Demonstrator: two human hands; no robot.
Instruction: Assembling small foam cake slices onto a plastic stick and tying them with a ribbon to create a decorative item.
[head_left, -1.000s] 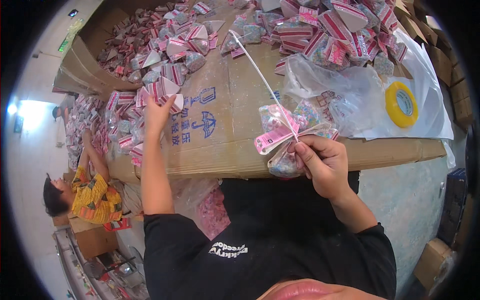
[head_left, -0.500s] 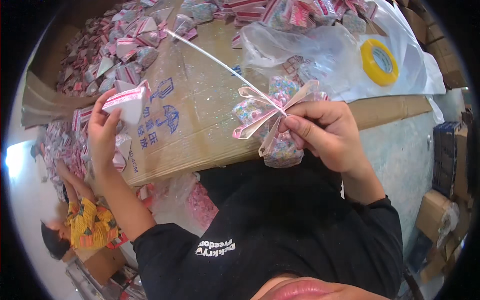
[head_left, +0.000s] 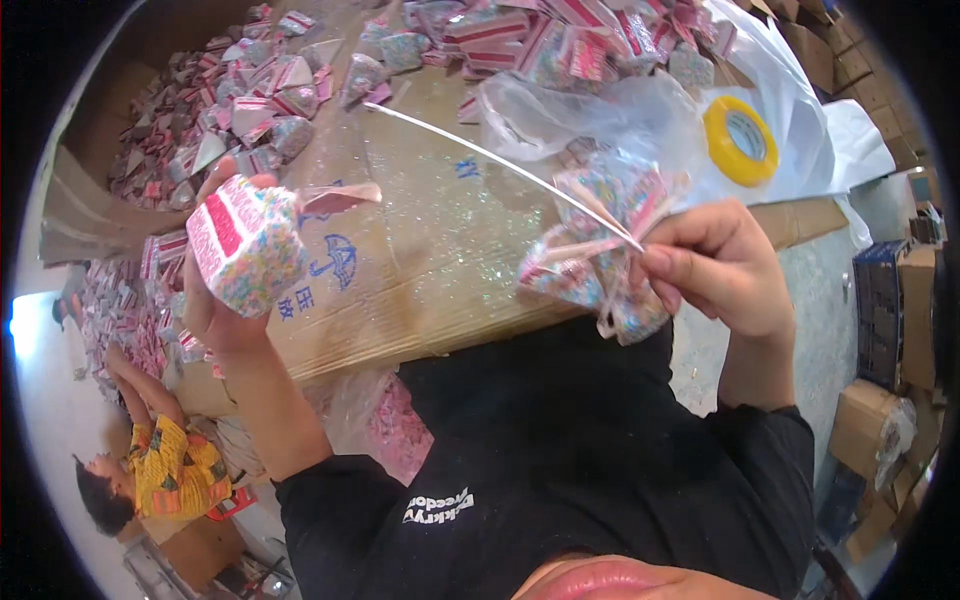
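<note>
Over the left side of the cardboard box, my left hand (head_left: 215, 310) is closed round a toy cake slice (head_left: 250, 245). The slice has pink and white layered sides and a face covered in coloured sprinkles; a pale pink loop (head_left: 343, 197) sticks out from it to the right. My right hand (head_left: 725, 265) pinches the end of a white cable tie (head_left: 500, 158), whose long tail slants up to the left. Several sprinkled cake slices (head_left: 570, 270) hang gathered by their loops at those fingertips.
Heaps of similar cake slices (head_left: 225, 100) lie across the far left and back of the cardboard box (head_left: 430, 250). A yellow tape roll (head_left: 740, 140) rests on clear plastic film (head_left: 560, 110) at the right. At the lower left sits a person in a yellow patterned top (head_left: 180, 465).
My left hand has turned its cake slice so the sprinkled face and loop show. My right hand has moved a little right with the bunch and the cable tie.
</note>
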